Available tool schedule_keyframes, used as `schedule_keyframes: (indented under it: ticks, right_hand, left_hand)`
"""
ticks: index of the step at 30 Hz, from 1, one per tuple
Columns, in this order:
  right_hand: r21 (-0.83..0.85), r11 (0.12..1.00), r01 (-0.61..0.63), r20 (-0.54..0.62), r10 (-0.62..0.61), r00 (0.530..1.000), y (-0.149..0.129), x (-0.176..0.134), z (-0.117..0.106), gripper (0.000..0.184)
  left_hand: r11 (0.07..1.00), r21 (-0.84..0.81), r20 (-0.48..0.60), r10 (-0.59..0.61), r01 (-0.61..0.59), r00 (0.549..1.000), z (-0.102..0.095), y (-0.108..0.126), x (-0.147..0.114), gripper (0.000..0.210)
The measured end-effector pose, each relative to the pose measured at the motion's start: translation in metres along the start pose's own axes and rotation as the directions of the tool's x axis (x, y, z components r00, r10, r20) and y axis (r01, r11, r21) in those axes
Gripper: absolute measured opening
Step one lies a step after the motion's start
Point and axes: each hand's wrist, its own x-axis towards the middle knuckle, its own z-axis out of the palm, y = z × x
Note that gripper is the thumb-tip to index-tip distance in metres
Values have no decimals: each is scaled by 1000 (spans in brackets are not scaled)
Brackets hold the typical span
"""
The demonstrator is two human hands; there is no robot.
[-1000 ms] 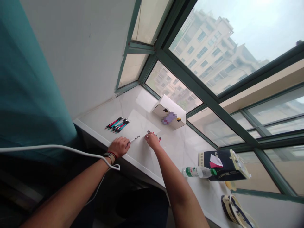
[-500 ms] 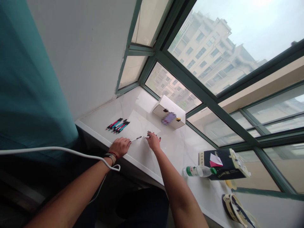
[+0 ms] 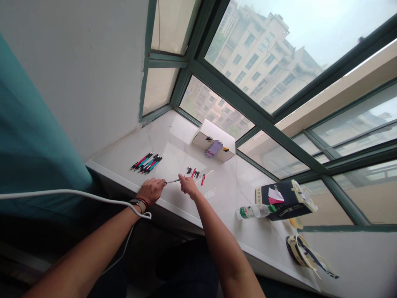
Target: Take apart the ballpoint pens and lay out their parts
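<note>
My left hand [image 3: 151,191] is closed round one end of a slim pen [image 3: 172,181] over the front of the white counter. At the pen's other end, the fingers of my right hand [image 3: 187,186] are pinched together; any small part between them is hidden. Just beyond my right hand lie several small black and red pen parts [image 3: 194,172], with a separate red piece [image 3: 203,179] to their right. To the left, a bunch of red, blue and black pens [image 3: 146,162] rests on the counter, apart from both hands.
A white box [image 3: 214,142] stands by the window. On the right are a plastic bottle [image 3: 254,211] with a green cap, a dark carton bag [image 3: 287,205] and a cream and navy strap-like item [image 3: 299,250]. A white cable [image 3: 77,192] crosses above my left forearm.
My right hand has come back from the small parts, leftward to the pen's end, uncovering the parts. My left hand still grips the pen. The view has shifted slightly.
</note>
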Motion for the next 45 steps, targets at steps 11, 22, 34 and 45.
schedule_keyframes:
  ticks: [11, 22, 34, 45]
  right_hand:
    - [278, 948, 155, -119, -126, 985, 45, -23, 25, 51]
    - [308, 904, 295, -132, -267, 955, 53, -33, 25, 44]
    - [533, 813, 232, -409, 8, 912, 123, -79, -43, 50]
    - [468, 836, 286, -569, 37, 822, 129, -86, -44, 47]
  left_hand:
    - [987, 115, 105, 101, -113, 989, -3, -3, 2, 38]
    - [979, 126, 124, 143, -159, 982, -12, 4, 2, 37]
    - [971, 188, 78, 134, -146, 988, -7, 0, -1, 39]
    - [989, -35, 222, -130, 141, 966, 2, 26, 13, 35]
